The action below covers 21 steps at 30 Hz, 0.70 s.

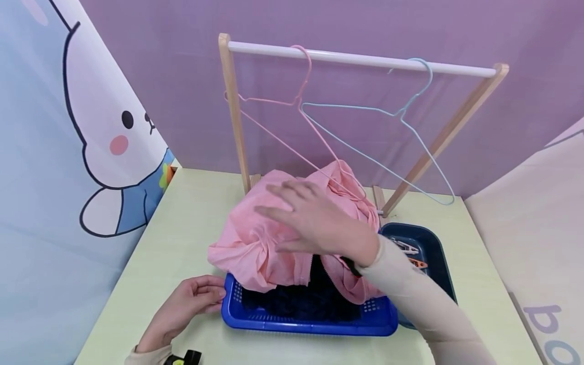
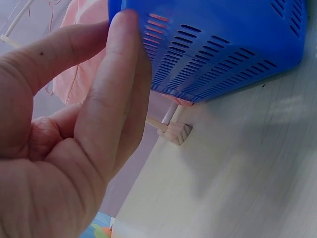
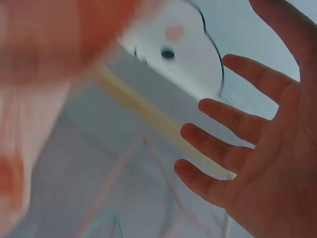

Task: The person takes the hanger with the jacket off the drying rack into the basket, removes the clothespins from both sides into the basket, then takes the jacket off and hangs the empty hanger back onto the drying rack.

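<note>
A blue plastic basket [image 1: 310, 327] with slotted walls stands at the front of the table. My left hand [image 1: 187, 309] pinches its left rim between thumb and fingers; the left wrist view shows the fingertips on the basket's corner [image 2: 208, 49]. A pink garment with a zipper [image 1: 255, 228] is heaped over the basket and bulges out behind it. Dark fabric [image 1: 296, 304] lies inside, partly covered by the pink cloth. Above the garment is my right hand [image 1: 310, 218], fingers spread and holding nothing; its palm shows in the right wrist view.
Behind the basket stands a wooden rack with a white bar [image 1: 356, 58]. A pink hanger [image 1: 298, 96] and a light blue hanger [image 1: 401, 111] hang from it, the pink one reaching down in front of the garment. At right, a dark tray [image 1: 440, 258] holds clothespins [image 1: 417, 263].
</note>
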{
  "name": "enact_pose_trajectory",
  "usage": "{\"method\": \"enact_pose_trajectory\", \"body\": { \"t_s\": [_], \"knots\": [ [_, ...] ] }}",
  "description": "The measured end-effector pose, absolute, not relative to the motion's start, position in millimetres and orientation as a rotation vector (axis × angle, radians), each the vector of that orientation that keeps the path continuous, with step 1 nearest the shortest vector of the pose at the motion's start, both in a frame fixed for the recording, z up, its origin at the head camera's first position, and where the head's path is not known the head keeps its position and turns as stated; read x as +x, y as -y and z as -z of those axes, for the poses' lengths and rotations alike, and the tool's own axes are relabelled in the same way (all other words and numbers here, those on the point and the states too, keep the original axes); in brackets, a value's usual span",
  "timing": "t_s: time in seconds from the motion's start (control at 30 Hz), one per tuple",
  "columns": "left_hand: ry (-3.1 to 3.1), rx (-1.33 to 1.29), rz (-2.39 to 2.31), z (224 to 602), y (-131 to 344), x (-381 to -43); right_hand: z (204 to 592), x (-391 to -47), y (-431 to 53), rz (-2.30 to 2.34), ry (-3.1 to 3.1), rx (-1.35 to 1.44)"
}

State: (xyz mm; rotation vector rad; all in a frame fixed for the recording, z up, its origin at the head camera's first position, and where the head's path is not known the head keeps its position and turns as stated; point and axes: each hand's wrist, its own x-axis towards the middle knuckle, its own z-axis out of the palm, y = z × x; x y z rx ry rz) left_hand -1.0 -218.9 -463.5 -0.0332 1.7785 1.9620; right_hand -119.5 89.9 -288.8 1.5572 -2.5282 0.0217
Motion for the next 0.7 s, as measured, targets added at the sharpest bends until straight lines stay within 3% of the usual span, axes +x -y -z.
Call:
{"method": "enact_pose_trajectory", "body": {
  "t_s": [0.4, 0.7],
  "knots": [
    [-1.803, -0.041, -1.936, 459, 222, -2, 331, -107, 8, 0.440, 2.830, 1.733],
    [-1.781, -0.024, -1.949, 462, 220, -2, 358, -102, -13, 0.385, 2.859, 1.742]
  ]
}}
